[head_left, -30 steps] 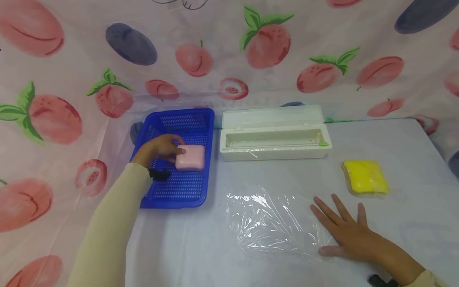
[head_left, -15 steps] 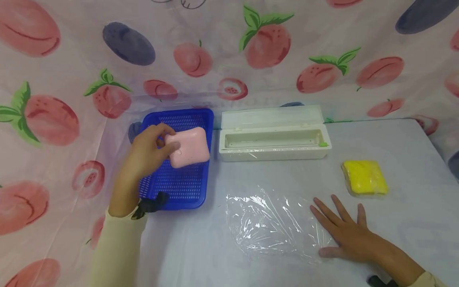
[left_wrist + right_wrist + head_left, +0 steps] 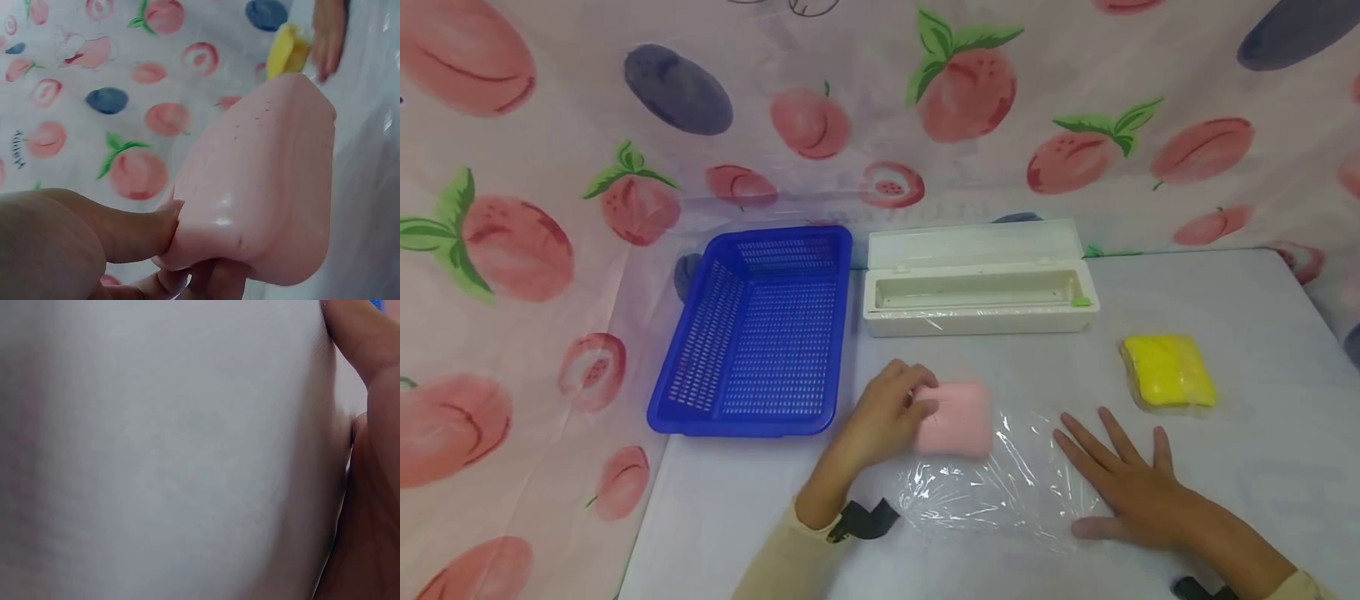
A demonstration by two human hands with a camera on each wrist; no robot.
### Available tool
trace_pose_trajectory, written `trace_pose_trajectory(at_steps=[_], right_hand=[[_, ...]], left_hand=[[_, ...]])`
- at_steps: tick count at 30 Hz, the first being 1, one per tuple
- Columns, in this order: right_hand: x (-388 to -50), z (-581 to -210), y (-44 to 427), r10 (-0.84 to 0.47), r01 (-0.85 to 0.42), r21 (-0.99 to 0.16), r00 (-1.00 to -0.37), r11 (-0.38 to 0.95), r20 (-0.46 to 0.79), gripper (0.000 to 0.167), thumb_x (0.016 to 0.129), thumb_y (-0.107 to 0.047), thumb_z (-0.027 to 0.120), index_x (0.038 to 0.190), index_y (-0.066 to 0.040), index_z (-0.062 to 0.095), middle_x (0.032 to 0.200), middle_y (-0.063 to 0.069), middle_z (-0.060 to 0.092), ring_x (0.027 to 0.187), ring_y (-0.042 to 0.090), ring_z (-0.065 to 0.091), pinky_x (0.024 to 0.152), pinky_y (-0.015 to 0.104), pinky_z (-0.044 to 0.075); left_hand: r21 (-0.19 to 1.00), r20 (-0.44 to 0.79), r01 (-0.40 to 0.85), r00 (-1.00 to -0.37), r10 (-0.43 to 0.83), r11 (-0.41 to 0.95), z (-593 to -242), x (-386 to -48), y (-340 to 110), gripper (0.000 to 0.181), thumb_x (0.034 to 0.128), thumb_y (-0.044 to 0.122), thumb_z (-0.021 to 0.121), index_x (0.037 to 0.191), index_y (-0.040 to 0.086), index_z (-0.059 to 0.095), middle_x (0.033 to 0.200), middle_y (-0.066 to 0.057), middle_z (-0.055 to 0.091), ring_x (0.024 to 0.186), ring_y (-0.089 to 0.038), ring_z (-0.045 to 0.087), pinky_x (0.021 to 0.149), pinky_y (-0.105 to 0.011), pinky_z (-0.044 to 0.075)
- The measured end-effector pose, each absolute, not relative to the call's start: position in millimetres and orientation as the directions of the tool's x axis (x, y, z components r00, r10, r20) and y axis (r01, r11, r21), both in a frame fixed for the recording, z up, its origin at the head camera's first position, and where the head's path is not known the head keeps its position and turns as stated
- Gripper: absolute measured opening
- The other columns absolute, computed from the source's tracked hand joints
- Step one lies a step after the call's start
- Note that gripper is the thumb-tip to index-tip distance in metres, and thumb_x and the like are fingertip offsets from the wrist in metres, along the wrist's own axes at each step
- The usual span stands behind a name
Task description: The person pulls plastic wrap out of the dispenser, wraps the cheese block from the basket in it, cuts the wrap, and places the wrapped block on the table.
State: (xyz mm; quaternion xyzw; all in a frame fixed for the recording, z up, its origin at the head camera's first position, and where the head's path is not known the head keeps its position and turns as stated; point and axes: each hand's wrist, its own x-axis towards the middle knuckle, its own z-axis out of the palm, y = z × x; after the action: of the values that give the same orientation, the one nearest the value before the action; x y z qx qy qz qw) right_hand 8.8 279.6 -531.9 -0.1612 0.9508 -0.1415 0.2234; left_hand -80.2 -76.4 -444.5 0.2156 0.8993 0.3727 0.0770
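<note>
My left hand [image 3: 887, 417] grips a glossy pink box with rounded corners [image 3: 958, 421] by its left side. In the left wrist view the thumb lies on one face of the pink box [image 3: 256, 181] and fingers curl beneath. The box is over the upper left part of a crinkled sheet of cling film [image 3: 985, 492]; whether it touches the sheet, I cannot tell. My right hand [image 3: 1138, 496] lies flat with fingers spread at the film's right edge. The right wrist view shows mostly blurred white surface and part of that hand [image 3: 369, 437].
A blue plastic basket [image 3: 741, 421] stands at the left. Behind the film is a long white cling film dispenser [image 3: 977, 323], its lid raised, with a small green slider [image 3: 1081, 302]. A yellow block wrapped in film [image 3: 1171, 371] sits at the right. Fruit-patterned cloth hangs behind the table.
My left hand has lifted the pink box out of the blue basket and carried it right and toward me, over the film. The right hand has stayed in place.
</note>
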Motion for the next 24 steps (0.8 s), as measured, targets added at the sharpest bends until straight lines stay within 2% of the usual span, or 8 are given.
trace_pose_trajectory(at_steps=[4, 9, 18, 24], right_hand=[[10, -534, 283, -0.373, -0.255, -0.331, -0.852, 0.909, -0.368, 0.122, 0.066, -0.09, 0.06, 0.164, -0.037, 0.009, 0.174, -0.003, -0.003, 0.156, 0.042, -0.019, 0.095, 0.068, -0.036], [12, -534, 284, -0.365, -0.246, -0.331, -0.855, 0.911, -0.369, 0.122, 0.067, -0.089, 0.061, 0.164, -0.037, 0.01, 0.174, -0.003, -0.003, 0.156, 0.04, -0.022, 0.095, 0.067, -0.037], [12, -532, 282, -0.372, -0.259, -0.325, -0.856, 0.909, -0.359, 0.122, 0.066, -0.09, 0.059, 0.164, -0.036, 0.011, 0.174, -0.003, -0.002, 0.156, 0.041, -0.018, 0.096, 0.067, -0.036], [12, -533, 280, -0.366, -0.266, -0.303, -0.863, 0.915, -0.349, 0.122, 0.066, -0.092, 0.058, 0.164, -0.037, 0.012, 0.174, -0.004, 0.0, 0.157, 0.041, -0.016, 0.097, 0.066, -0.036]], left_hand=[[0.706, -0.039, 0.31, -0.881, 0.471, 0.637, -470, -75, -54, 0.017, 0.0978, 0.017, 0.068, 0.114, 0.014, 0.067, 0.093, -0.002, 0.053, 0.078, -0.012, 0.049, 0.07, -0.023, 0.044], [0.727, -0.071, 0.301, -0.861, 0.503, 0.617, -491, -76, -41, 0.015, 0.0981, 0.017, 0.065, 0.113, 0.014, 0.066, 0.089, 0.0, 0.053, 0.078, -0.01, 0.047, 0.07, -0.021, 0.041], [0.696, -0.125, 0.288, -0.854, 0.506, 0.658, -501, -72, -35, 0.016, 0.098, 0.02, 0.066, 0.113, 0.014, 0.066, 0.09, 0.0, 0.056, 0.08, -0.01, 0.048, 0.071, -0.02, 0.041], [0.649, -0.136, 0.25, -0.891, 0.433, 0.718, -498, -66, -42, 0.041, 0.1006, 0.031, 0.063, 0.136, 0.011, 0.06, 0.104, -0.005, 0.065, 0.09, -0.014, 0.059, 0.081, -0.028, 0.052]])
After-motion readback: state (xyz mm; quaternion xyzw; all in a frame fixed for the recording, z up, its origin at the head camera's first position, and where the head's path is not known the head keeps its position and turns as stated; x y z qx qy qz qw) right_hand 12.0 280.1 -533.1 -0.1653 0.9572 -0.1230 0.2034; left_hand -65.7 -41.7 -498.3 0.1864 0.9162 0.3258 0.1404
